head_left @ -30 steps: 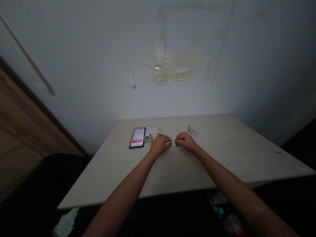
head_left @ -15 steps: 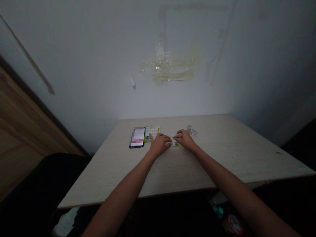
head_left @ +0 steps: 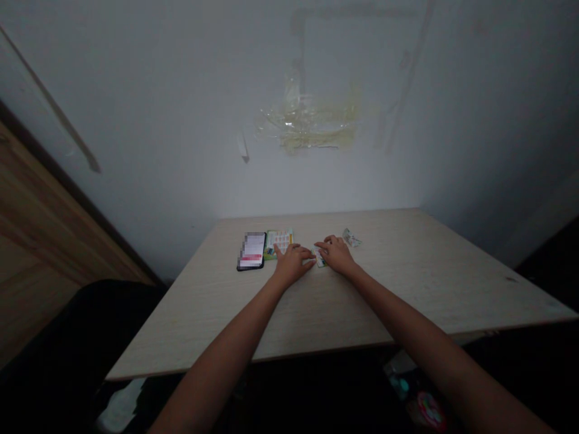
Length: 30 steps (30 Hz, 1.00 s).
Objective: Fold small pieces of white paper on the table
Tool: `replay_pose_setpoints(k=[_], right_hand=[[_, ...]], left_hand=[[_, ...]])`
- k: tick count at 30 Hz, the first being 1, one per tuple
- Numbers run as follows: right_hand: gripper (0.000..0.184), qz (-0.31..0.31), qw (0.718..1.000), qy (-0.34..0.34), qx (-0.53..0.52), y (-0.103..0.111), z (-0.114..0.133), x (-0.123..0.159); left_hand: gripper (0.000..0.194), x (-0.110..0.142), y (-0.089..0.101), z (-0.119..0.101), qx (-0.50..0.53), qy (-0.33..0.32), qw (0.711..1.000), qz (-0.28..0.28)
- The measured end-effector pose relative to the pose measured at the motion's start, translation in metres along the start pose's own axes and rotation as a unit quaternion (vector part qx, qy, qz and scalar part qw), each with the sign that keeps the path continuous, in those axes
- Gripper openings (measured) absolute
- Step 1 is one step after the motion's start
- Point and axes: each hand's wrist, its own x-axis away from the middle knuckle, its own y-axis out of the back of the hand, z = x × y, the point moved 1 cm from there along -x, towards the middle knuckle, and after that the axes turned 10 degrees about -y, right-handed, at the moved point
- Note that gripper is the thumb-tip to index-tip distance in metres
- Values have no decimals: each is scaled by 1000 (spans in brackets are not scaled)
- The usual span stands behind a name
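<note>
A small printed card (head_left: pixel 320 258), white with green, yellow and blue marks, is between my hands on the table. My left hand (head_left: pixel 293 260) is at its left side, thumb and forefinger close together at the edge and the outer finger stretched away. My right hand (head_left: pixel 338 253) covers the card's right part with bent fingers, their tips on it. Behind my left hand is a larger printed sheet (head_left: pixel 281 237) with green borders and rows of small pictures, partly covered by the fingers. A crumpled clear wrapper (head_left: pixel 351 239) lies just beyond my right hand.
A phone (head_left: pixel 252 251) with a lit screen lies left of the printed sheet on the pale wooden table (head_left: pixel 217 313). The wall (head_left: pixel 316 181) with peeling tape rises behind the table. Below the front edge, at right, a pink round thing (head_left: pixel 429 410) shows dimly.
My right hand has shifted slightly left and turned over the card, covering more of its right side. The card looks slightly turned. My left hand stays almost still.
</note>
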Motion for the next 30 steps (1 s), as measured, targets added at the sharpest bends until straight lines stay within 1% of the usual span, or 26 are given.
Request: replay_pose_setpoints(k=[5, 13, 20, 25, 30], right_hand=[[35, 18, 1000, -13, 20, 3, 3, 2], [30, 34, 999, -22, -31, 4, -5, 2], [29, 29, 998, -33, -39, 4, -5, -1], [30, 31, 998, -20, -57, 3, -8, -3], [36, 47, 997, -3, -60, 3, -12, -1]], left_hand=[[22, 0, -1, 1, 4, -3, 1000, -1], [23, 1, -3, 2, -3, -3, 1000, -13], [21, 1, -5, 5, 4, -10, 999, -31], [21, 1, -5, 5, 8, -9, 1000, -23], [22, 0, -3, 5, 6, -2, 1000, -13]])
